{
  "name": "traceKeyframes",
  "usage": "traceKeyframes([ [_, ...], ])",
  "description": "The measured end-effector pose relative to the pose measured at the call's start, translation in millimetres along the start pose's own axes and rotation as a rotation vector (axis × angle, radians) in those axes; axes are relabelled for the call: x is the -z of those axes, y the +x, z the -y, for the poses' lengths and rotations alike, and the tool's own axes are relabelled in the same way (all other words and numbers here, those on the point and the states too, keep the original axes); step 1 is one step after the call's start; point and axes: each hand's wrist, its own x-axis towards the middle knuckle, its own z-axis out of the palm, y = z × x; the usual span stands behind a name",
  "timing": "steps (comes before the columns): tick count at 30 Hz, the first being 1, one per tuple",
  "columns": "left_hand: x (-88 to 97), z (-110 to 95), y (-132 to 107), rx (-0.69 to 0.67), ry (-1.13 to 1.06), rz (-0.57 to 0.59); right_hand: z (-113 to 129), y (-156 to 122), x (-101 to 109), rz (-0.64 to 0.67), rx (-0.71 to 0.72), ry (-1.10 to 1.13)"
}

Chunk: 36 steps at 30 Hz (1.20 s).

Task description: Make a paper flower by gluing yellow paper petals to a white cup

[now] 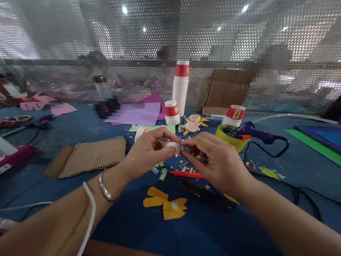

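My left hand [148,150] is curled round a small white roll of tape [173,146], held above the blue table [208,236]. My right hand [212,158] pinches at the roll's right edge with thumb and forefinger; what the fingertips grip is too small to make out. Below the hands lie a yellow paper cut-out [166,204] with a white patch on it, a red pen-like stick [185,173] and dark scissors [206,195]. A silver bangle circles my left wrist.
A corrugated cardboard piece [87,156] lies to the left. Behind stand a stack of paper cups [180,86], single cups [172,113], a yellow tape roll [228,135], a blue glue gun [254,132] with black cord, purple paper [135,113] and a perforated screen.
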Motion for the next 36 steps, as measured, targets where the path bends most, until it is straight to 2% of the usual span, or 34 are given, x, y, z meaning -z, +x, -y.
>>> traceKeyframes([
  [10,0.2,-1.8,-1.0,-0.039,0.087,0.038,1.4,0.7,5.4,0.032,-0.060,0.095],
  [24,-1.7,0.9,-1.3,-0.085,0.086,0.004,1.0,0.0,2.7,0.005,0.107,-0.068],
  [29,-5.9,-1.1,-3.2,-0.078,0.062,-0.001,4.3,1.0,1.6,-0.047,0.177,-0.205],
  [36,-8.4,0.1,-4.4,-0.026,-0.140,0.001,6.1,1.2,3.6,-0.107,0.233,-0.272],
])
